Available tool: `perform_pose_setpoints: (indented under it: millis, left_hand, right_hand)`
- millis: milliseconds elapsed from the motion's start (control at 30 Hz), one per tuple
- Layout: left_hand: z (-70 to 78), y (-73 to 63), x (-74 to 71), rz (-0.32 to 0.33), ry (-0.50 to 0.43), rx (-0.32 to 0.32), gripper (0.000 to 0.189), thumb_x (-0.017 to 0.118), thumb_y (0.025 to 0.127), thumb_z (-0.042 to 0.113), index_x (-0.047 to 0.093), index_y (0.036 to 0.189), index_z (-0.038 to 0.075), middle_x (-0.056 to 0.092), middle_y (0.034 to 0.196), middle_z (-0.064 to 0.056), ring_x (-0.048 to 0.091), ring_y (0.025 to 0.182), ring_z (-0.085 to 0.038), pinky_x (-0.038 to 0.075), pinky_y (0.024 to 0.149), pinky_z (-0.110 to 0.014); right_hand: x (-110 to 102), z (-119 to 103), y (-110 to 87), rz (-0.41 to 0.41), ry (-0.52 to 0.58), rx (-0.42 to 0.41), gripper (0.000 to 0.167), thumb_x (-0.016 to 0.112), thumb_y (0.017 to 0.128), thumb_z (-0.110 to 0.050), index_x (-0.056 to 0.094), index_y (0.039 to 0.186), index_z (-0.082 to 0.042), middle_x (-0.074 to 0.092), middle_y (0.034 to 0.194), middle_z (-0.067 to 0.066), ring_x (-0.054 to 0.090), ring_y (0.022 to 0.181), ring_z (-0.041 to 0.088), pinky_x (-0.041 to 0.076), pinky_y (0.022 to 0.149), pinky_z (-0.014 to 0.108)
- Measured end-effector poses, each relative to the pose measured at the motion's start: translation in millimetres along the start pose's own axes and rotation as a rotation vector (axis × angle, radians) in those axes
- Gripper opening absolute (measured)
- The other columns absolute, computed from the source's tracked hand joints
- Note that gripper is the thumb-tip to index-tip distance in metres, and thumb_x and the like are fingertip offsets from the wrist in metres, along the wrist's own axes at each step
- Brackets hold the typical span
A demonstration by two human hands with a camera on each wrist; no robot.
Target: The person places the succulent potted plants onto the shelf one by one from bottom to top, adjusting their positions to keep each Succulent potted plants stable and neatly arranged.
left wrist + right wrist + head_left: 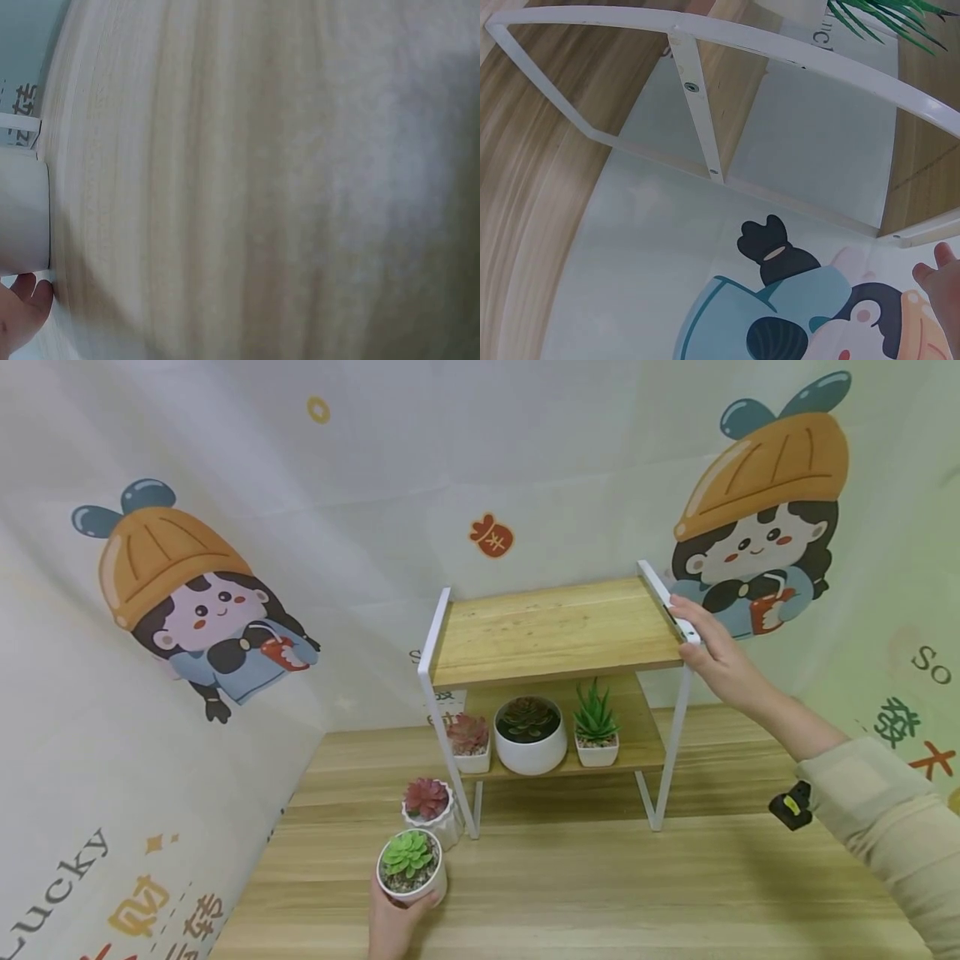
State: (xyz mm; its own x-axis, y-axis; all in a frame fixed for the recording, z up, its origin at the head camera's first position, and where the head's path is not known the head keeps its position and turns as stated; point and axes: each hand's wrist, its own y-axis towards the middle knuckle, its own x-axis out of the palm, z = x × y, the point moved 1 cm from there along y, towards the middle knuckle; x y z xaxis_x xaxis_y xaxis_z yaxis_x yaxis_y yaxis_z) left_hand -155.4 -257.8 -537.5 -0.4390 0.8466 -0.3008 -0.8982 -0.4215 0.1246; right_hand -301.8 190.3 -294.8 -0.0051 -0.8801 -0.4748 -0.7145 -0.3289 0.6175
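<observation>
Gripped in left hand (393,920): pot with green plant (411,863), before pot with red plant (432,810), front-left of shelf (555,631); cannot tell if touching table (570,885). Pinched in right hand (723,664): white frame (656,582), at shelf top.

Five potted succulents (596,752) and one two-tier rack (558,631).
Three plants are mid-frame: one pinkish rosette (468,735), one dark rosette (528,717) and one spiky green aloe-like plant (596,714). Two are lower, left of centre: one dark-red rosette (426,799) and one light-green rosette (407,855). The rack counts two wooden boards (525,618) and two white side frames (437,631). Hands number two: one left hand (397,918) at bottom centre, one right hand (716,656) at right. Two printed cartoon girls (210,597) show, upper left and upper right; one small black object (791,806) lies at right on one tabletop (570,893).
</observation>
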Motion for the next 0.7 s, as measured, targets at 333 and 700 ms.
perform_pose_setpoints:
  millis: [333,700]
  left_hand:
    - [-0.6,2.2,1.7,-0.007,0.033,-0.004,0.094,0.081,0.059,0.004,0.026,0.135,-0.005,0.045,0.127,-0.024,0.042,0.116,-0.032,0.030,0.101,-0.041]
    - [1.6,2.0,3.7,0.028,0.040,0.014,0.092,0.081,0.058,0.002,0.029,0.133,-0.006,0.048,0.124,-0.023,0.044,0.113,-0.031,0.033,0.095,-0.025]
  right_hand:
    - [0.3,1.0,-0.7,0.017,0.003,-0.001,0.052,0.041,0.097,-0.031,0.032,0.136,0.002,0.020,0.148,0.020,0.015,0.134,0.041,0.012,0.102,0.067]
    - [1.4,0.0,-0.8,0.013,0.012,-0.004,0.050,0.041,0.097,-0.028,0.031,0.137,0.001,0.018,0.149,0.020,0.015,0.135,0.039,0.013,0.102,0.068]
